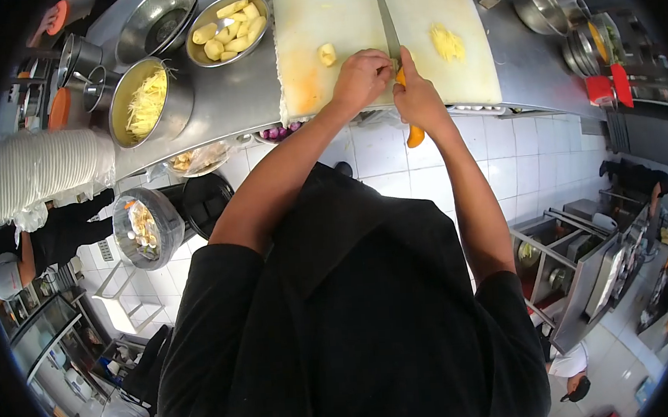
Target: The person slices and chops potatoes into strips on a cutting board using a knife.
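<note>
My right hand [419, 100] is wrapped round the orange handle of a kitchen knife [388, 23], index finger stretched along the top. Its long blade points away from me over the white cutting board [300, 27]. Close against the blade's left side, my left hand [362, 77] has its fingers bent together at the board's near edge; what they pinch is mostly hidden. A chunk of peeled potato [327, 54] lies to the left of my hands. On the right part of the board sits a small heap of pale yellow shreds [447, 42].
Left of the board stand a metal bowl of peeled potatoes [239, 31], a pot of yellow shreds [178, 103] and stacked white plates [49, 172]. Metal bowls [539, 5] are at the right. A lined bin [168, 226] is below the counter. Several people are around.
</note>
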